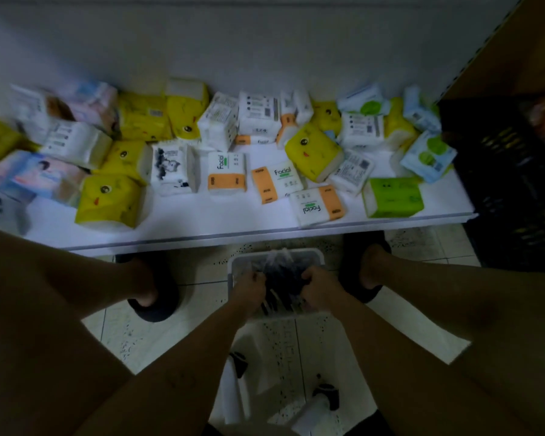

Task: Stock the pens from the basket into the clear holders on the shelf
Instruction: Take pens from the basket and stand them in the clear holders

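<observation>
Lower centre: my left hand [249, 286], fingers curled, grips one side of the clear-bagged dark pens [283, 278], my right hand [320, 288] likewise the other, inside the white basket [319, 255]. Step, I judge: retrieval. Next: lift towards the shelf [202, 235]; no clear holders in view

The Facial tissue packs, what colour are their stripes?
Orange, on the white Facial tissue packs, head view.

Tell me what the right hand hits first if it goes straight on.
The right hand grips the clear plastic bag of dark pens, so it meets that first; beyond, probably the white plastic basket's far wall, though depth is unclear.
</observation>
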A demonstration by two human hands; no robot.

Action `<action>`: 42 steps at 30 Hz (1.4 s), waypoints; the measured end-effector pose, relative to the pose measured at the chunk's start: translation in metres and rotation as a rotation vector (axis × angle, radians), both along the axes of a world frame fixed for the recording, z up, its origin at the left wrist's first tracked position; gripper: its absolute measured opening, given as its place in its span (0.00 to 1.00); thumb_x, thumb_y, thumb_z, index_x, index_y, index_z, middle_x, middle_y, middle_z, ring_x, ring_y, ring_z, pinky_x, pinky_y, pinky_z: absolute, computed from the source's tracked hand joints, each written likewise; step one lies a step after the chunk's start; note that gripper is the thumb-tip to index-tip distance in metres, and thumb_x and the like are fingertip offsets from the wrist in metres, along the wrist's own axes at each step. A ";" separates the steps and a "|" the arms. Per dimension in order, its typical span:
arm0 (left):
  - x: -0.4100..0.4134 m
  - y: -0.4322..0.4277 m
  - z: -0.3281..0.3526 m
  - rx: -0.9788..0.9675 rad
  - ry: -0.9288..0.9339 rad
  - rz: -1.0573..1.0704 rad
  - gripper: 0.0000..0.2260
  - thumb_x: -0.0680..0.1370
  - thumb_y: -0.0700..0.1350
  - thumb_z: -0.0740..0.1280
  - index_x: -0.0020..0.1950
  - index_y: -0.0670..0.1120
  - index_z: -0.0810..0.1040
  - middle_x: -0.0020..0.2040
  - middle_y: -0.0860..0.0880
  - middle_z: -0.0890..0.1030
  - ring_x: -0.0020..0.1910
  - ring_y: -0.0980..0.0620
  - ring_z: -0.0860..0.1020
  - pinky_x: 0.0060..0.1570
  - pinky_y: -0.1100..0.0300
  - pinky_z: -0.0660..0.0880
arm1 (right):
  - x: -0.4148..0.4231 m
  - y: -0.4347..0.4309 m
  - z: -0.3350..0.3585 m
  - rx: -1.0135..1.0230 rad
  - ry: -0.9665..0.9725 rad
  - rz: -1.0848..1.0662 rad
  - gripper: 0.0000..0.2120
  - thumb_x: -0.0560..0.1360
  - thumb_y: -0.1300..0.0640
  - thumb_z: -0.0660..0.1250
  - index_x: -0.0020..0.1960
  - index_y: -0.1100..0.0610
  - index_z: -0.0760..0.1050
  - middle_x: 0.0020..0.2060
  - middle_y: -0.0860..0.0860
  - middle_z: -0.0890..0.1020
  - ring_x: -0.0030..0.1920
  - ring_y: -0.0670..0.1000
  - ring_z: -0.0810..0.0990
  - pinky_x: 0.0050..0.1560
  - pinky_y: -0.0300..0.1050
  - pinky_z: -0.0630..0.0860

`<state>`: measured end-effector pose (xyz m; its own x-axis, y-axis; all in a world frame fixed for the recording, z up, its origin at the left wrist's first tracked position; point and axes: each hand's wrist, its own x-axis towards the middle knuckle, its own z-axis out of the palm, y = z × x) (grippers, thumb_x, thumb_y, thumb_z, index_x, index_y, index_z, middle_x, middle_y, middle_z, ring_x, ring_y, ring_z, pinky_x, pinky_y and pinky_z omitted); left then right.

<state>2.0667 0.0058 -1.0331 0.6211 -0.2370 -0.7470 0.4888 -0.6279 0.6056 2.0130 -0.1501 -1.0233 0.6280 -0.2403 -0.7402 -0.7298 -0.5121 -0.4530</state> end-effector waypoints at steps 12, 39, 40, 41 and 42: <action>0.019 -0.001 0.108 -0.305 -0.285 0.119 0.13 0.84 0.49 0.53 0.51 0.47 0.75 0.35 0.46 0.75 0.30 0.52 0.70 0.30 0.61 0.66 | 0.014 0.020 0.097 -0.003 -0.562 -0.306 0.10 0.82 0.52 0.57 0.56 0.55 0.75 0.42 0.49 0.76 0.46 0.51 0.75 0.47 0.44 0.70; 0.042 -0.004 0.405 -0.889 -0.888 0.161 0.04 0.79 0.41 0.66 0.48 0.42 0.80 0.38 0.45 0.80 0.39 0.50 0.79 0.43 0.55 0.78 | 0.025 0.048 0.387 0.312 -1.360 -0.394 0.07 0.81 0.61 0.61 0.57 0.56 0.75 0.32 0.54 0.73 0.29 0.48 0.70 0.28 0.40 0.68; 0.041 -0.004 0.416 -0.906 -0.899 0.130 0.04 0.79 0.40 0.66 0.47 0.43 0.80 0.39 0.44 0.81 0.40 0.49 0.80 0.45 0.53 0.79 | 0.025 0.047 0.397 0.322 -1.380 -0.382 0.09 0.81 0.62 0.61 0.59 0.55 0.74 0.32 0.54 0.74 0.29 0.48 0.70 0.28 0.41 0.68; 0.042 -0.003 0.426 -0.911 -0.915 0.106 0.03 0.78 0.40 0.67 0.47 0.45 0.80 0.39 0.44 0.83 0.41 0.49 0.82 0.47 0.51 0.80 | 0.026 0.045 0.407 0.309 -1.399 -0.362 0.10 0.81 0.62 0.61 0.60 0.55 0.75 0.32 0.53 0.74 0.28 0.48 0.71 0.28 0.41 0.68; 0.043 -0.003 0.436 -0.907 -0.932 0.089 0.03 0.78 0.40 0.67 0.47 0.45 0.80 0.40 0.44 0.83 0.42 0.49 0.83 0.48 0.50 0.80 | 0.028 0.043 0.416 0.287 -1.417 -0.341 0.10 0.81 0.61 0.61 0.60 0.56 0.76 0.32 0.53 0.74 0.29 0.47 0.71 0.28 0.41 0.68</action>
